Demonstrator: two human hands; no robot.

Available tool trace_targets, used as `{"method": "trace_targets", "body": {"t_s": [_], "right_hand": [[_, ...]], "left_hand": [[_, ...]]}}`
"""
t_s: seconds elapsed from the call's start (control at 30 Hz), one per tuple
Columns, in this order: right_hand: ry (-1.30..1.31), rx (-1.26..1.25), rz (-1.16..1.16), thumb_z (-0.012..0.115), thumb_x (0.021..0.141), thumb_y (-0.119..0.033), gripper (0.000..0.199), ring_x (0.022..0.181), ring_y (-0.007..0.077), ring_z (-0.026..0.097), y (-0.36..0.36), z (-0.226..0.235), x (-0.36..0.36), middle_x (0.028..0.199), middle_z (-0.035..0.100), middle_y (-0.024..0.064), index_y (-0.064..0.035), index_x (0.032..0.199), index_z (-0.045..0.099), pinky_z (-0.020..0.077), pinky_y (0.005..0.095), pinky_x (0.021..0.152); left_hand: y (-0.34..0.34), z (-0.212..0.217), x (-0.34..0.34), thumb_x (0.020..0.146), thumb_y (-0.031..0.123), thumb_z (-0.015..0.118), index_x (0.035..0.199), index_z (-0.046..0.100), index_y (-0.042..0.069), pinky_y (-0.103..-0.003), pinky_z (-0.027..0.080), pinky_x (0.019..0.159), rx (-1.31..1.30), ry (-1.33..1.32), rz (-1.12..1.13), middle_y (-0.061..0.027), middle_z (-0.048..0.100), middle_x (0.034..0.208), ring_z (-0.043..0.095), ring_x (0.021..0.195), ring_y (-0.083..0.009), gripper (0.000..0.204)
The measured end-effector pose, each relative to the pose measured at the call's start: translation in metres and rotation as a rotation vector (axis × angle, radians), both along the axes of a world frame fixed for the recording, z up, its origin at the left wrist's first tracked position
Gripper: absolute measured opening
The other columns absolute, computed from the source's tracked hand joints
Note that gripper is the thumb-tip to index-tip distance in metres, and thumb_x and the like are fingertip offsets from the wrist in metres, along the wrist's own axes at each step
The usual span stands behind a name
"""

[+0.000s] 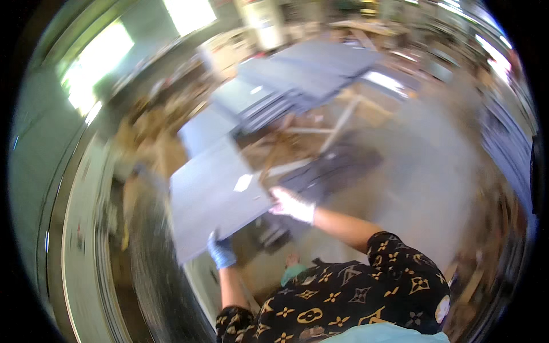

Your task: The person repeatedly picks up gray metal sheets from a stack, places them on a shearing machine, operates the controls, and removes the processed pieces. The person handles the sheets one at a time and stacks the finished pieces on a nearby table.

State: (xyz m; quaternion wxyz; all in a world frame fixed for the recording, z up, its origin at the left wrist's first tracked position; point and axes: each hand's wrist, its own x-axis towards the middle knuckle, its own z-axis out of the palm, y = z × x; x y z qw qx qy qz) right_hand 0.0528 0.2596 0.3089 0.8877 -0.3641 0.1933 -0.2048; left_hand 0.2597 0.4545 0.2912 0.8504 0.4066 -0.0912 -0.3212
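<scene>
A flat grey panel (209, 200) with a small white label on it is held up in front of me, tilted. My left hand (221, 251), in a blue glove, grips its near edge, the thumb lying on top. At the right corner of the panel, my right hand (291, 206) in a whitish glove is closed on the edge. The undersides of both grips are hidden by the panel, and motion blurs the picture.
Several more grey panels (320, 63) lie stacked on a stand with pale legs (341, 124) beyond. Long pale boards (86, 246) stand at the left, near a dark blurred surface (160, 274). Brown scrap material (154, 137) is heaped by the windows.
</scene>
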Motion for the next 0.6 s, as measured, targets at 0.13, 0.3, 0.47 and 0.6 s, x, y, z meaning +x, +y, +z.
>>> {"method": "trace_targets", "body": {"t_s": [0.13,0.3,0.47,0.6], "right_hand": [[0.217,-0.031,-0.154,0.051,0.09,-0.04,0.049,0.109,0.0229,0.052,0.008,-0.028,-0.063,0.125,0.05,0.0154,-0.0082,0.126,0.044,0.045,0.0379,0.091],[0.403,0.303,-0.678,0.053,0.088,-0.038,0.046,0.085,0.0169,0.053,0.054,-0.141,-0.242,0.109,0.057,0.0084,-0.0081,0.122,0.046,0.0466,0.0349,0.071],[0.717,0.589,-1.097,0.045,0.09,-0.042,0.054,0.116,0.029,0.049,0.195,-0.217,-0.315,0.132,0.046,0.0121,-0.0104,0.133,0.038,0.0364,0.0429,0.097],[0.918,0.745,-1.295,0.048,0.089,-0.034,0.046,0.111,0.0303,0.054,0.268,-0.168,-0.279,0.122,0.054,0.0154,-0.0065,0.126,0.045,0.0435,0.0423,0.088]], "left_hand": [[-0.067,-0.002,0.085,0.084,0.029,0.054,0.104,0.058,0.003,-0.03,0.052,0.071,-0.007,-0.005,-0.112,-0.0089,0.064,0.099,0.061,0.084,-0.0206,0.033],[-0.175,-0.051,0.143,0.086,0.032,0.051,0.101,0.059,0.009,-0.029,0.05,0.064,0.039,0.153,-0.286,-0.0052,0.063,0.089,0.059,0.076,-0.0183,0.029],[-0.249,-0.059,0.212,0.086,0.058,0.043,0.101,0.057,0.011,-0.036,0.049,0.072,0.685,0.086,-0.526,-0.0037,0.061,0.089,0.055,0.074,-0.0235,0.051],[-0.294,-0.144,0.17,0.088,0.061,0.032,0.098,0.057,0.009,-0.051,0.04,0.08,0.683,-0.064,-0.909,-0.0104,0.06,0.088,0.055,0.085,-0.0228,0.059]]}}
